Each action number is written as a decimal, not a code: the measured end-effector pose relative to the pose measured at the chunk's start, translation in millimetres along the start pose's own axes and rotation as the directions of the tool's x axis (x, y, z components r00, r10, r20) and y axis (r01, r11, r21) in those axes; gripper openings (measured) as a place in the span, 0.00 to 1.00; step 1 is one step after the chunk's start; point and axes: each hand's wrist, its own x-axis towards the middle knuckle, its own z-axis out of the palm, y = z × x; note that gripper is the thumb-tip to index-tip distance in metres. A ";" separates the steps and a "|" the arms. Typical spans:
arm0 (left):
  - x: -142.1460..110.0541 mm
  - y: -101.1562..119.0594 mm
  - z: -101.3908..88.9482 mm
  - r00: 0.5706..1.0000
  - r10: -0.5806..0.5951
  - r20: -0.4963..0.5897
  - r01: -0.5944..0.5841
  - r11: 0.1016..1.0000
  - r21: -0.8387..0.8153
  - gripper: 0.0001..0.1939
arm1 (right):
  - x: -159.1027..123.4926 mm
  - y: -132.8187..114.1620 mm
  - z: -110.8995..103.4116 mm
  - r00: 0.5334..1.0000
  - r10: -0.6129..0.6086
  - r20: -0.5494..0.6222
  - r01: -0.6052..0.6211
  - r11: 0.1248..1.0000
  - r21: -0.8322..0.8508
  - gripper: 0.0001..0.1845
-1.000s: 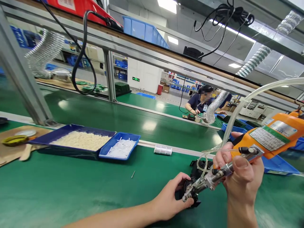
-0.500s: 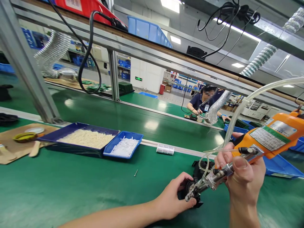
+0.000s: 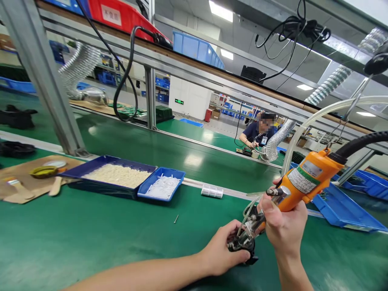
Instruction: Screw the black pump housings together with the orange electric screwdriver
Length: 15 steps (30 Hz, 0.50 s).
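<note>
My right hand (image 3: pixel 283 228) is wrapped round an orange powered screwdriver (image 3: pixel 303 182) with a clear hose and a black cable at its back. Its metal nose (image 3: pixel 244 238) points down and left onto a small black part (image 3: pixel 247 254) on the green table. My left hand (image 3: pixel 220 250) curls round that black part from the left and holds it against the mat. Most of the part is hidden by my fingers and the tool.
A dark blue tray of white pieces (image 3: pixel 117 176) and a smaller blue tray (image 3: pixel 162 186) stand at the left. A loose screw (image 3: pixel 176 219) lies on the mat, near a clear strip (image 3: pixel 212 191). A blue tray (image 3: pixel 342 208) lies at the right. A person (image 3: pixel 257 131) works beyond the conveyor.
My right hand has tipped the screwdriver steeper and moved it left, bringing its nose down onto the black part. My left hand has kept its hold. The view has shifted a little.
</note>
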 end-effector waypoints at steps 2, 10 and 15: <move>-1.4 -0.7 -1.6 1.000 -0.003 0.016 0.003 1.000 -0.012 0.30 | 3.7 -2.2 -2.2 1.000 0.021 -0.017 -0.020 0.999 0.026 0.28; -10.8 -17.4 -10.6 0.990 -0.118 0.083 0.109 0.989 0.104 0.56 | 17.0 -41.1 -26.5 0.992 0.038 -0.121 0.012 0.923 0.384 0.30; -11.5 -2.3 -7.6 0.987 -0.109 0.118 0.094 0.988 0.126 0.44 | 24.5 -34.1 -26.0 0.993 0.054 -0.103 -0.013 0.930 0.368 0.32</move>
